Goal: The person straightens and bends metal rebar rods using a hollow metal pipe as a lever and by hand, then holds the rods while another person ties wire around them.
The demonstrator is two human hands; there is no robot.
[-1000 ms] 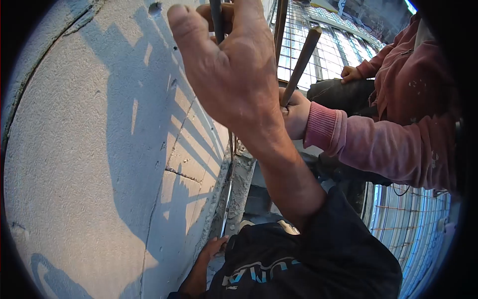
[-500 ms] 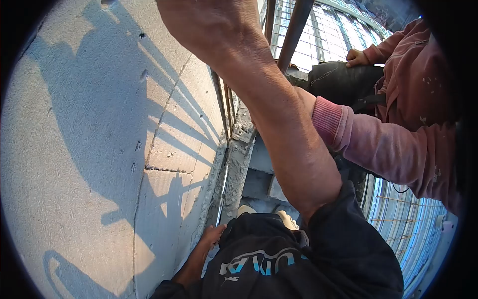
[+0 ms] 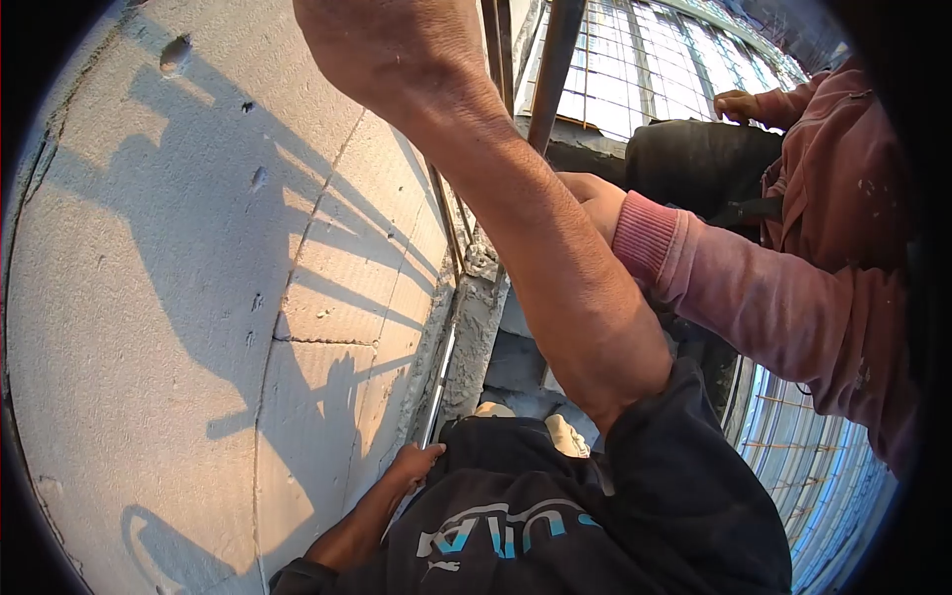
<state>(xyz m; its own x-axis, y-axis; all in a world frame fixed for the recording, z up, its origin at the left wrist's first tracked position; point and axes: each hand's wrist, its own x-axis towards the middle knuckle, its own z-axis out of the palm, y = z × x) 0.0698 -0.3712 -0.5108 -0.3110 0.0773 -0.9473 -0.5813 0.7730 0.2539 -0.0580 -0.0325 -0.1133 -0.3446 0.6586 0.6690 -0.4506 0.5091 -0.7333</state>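
Observation:
My left hand point(image 3: 415, 464) is low beside my dark shirt, its fingers closed around a thin silvery metal rod point(image 3: 436, 392). The rod slants up along the foot of a pale block wall point(image 3: 198, 327). My right arm stretches up across the middle of the view. Only the heel and wrist of my right hand point(image 3: 392, 40) show at the top edge; its fingers are out of frame, so whatever it touches is hidden. Just behind my right forearm is a co-worker's hand point(image 3: 593, 203), partly covered by it.
Upright brown metal bars point(image 3: 557, 74) stand close beyond my right arm. The co-worker in a pink sweatshirt point(image 3: 764, 288) is close on the right. Wire mesh point(image 3: 635, 74) lies over light sheeting behind. Rough mortar point(image 3: 471, 347) runs along the wall's base.
The view has shifted slightly, showing more of the wall's left side. My right forearm appears a little further left. The co-worker's hand behind it shows more. My left hand keeps its hold.

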